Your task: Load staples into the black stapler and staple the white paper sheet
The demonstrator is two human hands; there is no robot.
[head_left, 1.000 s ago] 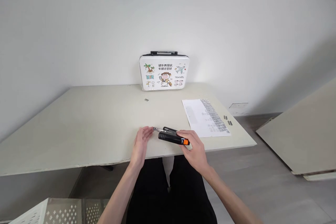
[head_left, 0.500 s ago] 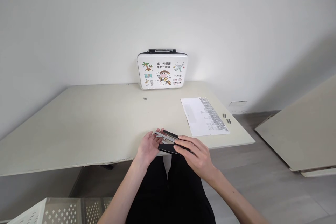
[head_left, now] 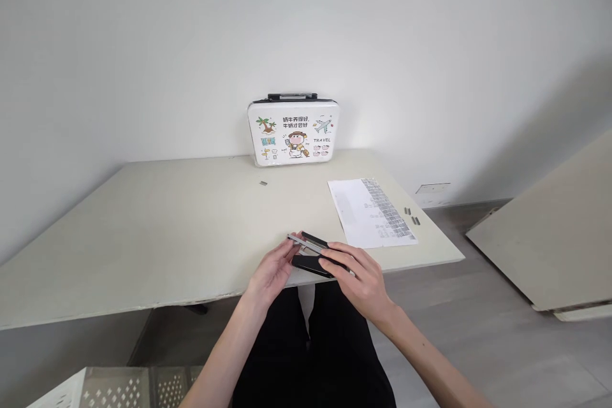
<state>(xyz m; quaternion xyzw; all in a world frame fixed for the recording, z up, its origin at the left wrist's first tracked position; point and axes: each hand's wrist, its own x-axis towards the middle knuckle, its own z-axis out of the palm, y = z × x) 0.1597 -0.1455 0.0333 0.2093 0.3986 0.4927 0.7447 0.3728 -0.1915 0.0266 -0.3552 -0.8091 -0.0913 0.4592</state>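
Observation:
A black stapler (head_left: 312, 264) with its top swung up lies in my hands at the table's front edge, its silver magazine showing between top and base. My right hand (head_left: 359, 279) is closed around the hinge end, fingers along the side. My left hand (head_left: 273, 273) is at the other end, its fingers curled against the tip of the magazine; some of those fingertips are hidden behind the stapler. Two short strips of staples (head_left: 412, 216) lie by the table's right edge, and one more small staple strip (head_left: 263, 183) sits toward the back.
A printed sheet of paper (head_left: 366, 213) lies on the right of the table (head_left: 143, 229). Against the wall stands a white cartoon case (head_left: 293, 134) with a black handle. Below left is a perforated plastic basket (head_left: 115, 389). A tilted pale panel (head_left: 545, 236) stands on the right.
The fingers of my left hand have turned from an open palm to curl in on the magazine's tip. The stapler has shifted slightly right in my right hand's hold.

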